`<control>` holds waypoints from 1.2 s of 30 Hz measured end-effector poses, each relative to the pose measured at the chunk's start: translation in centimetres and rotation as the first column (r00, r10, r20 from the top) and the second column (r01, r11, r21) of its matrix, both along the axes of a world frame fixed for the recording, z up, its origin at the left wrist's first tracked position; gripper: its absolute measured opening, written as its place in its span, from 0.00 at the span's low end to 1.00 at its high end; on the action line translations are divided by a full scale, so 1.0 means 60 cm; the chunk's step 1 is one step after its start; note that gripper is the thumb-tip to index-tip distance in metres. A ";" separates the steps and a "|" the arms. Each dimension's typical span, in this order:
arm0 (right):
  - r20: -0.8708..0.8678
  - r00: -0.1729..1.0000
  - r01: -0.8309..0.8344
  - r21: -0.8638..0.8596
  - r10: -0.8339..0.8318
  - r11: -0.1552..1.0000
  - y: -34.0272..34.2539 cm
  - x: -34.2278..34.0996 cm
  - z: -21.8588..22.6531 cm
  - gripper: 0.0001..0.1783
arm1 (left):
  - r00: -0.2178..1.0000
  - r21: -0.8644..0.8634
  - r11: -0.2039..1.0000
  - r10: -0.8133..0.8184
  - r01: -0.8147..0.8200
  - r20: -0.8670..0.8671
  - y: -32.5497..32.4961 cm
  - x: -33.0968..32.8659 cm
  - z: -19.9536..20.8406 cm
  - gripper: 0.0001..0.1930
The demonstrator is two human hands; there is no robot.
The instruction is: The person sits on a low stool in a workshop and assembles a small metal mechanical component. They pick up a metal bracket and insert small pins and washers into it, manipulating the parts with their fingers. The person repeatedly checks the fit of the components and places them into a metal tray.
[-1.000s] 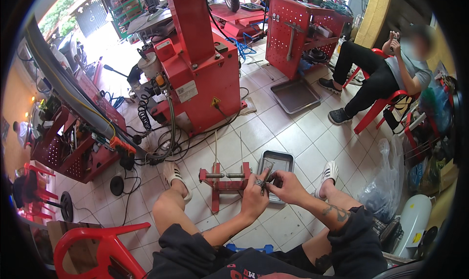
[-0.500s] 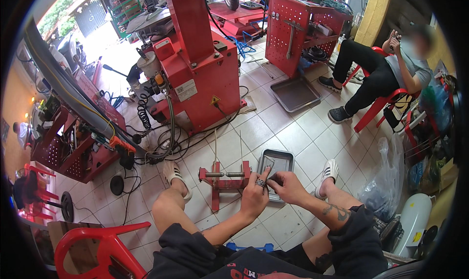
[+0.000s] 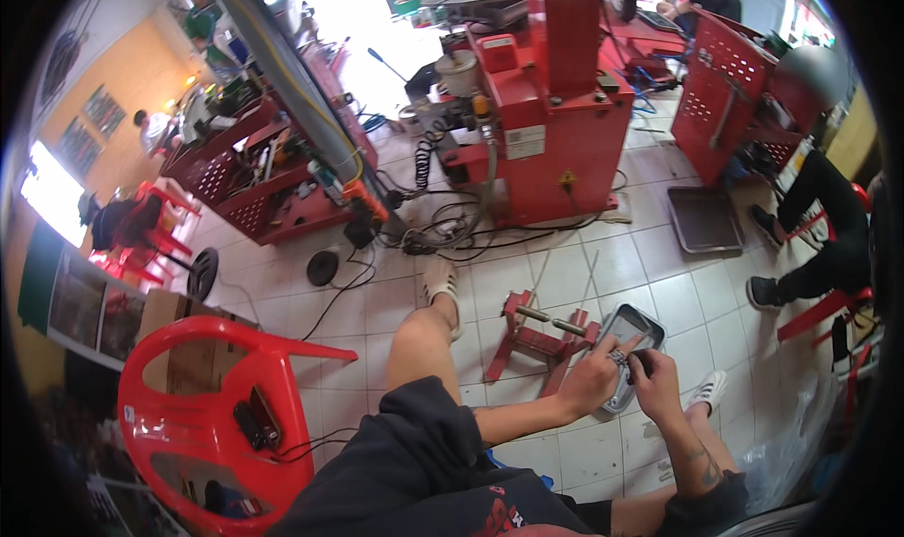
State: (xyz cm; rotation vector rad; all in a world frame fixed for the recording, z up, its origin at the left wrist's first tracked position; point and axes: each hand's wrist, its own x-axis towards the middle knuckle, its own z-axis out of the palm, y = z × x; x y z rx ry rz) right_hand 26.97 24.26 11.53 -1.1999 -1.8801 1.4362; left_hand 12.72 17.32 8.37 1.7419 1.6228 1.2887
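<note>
In front of my lap, both hands are held close together over a shallow grey metal tray (image 3: 650, 315). A small silver-and-dark metal piece (image 3: 618, 356) shows at the fingers of my left hand (image 3: 591, 381); whether it is held or worn cannot be made out. That hand is curled, with one finger pointing forward. My right hand (image 3: 657, 388) is closed in a pinch right beside it, and what sits between its fingertips is too small to name. Left of the tray, a red metal stand (image 3: 529, 337) with silver rollers and two thin upright rods rests on the tiles.
A red plastic chair (image 3: 202, 335) with a small black device (image 3: 256, 422) on it stands at my left. Ahead is a red machine (image 3: 565, 156) with cables on the floor. A dark tray (image 3: 706, 219) lies near a seated person (image 3: 819, 198) at right. Red tool carts flank the machine.
The view has swung to the left, so the room sits further right in the picture. Both hands stay together over the tray, fingers only slightly shifted.
</note>
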 end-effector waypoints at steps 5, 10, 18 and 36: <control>0.060 0.996 -0.073 0.098 0.067 0.993 -0.005 -0.007 0.011 0.04 | 0.999 -0.038 0.998 0.042 -0.042 -0.013 -0.010 -0.007 0.014 0.33; 0.038 0.997 -0.066 0.006 0.066 0.998 -0.002 -0.004 0.003 0.07 | 1.000 -0.046 0.999 0.021 -0.022 -0.022 -0.009 -0.002 0.005 0.34; 0.085 0.993 -0.094 0.108 0.085 0.990 -0.011 -0.016 0.018 0.05 | 0.999 -0.043 0.998 0.038 -0.038 -0.008 -0.005 -0.001 -0.003 0.36; 0.086 0.995 -0.049 0.093 0.042 0.994 -0.006 -0.005 -0.006 0.06 | 1.000 -0.032 0.999 0.023 -0.023 0.007 -0.005 0.001 0.008 0.32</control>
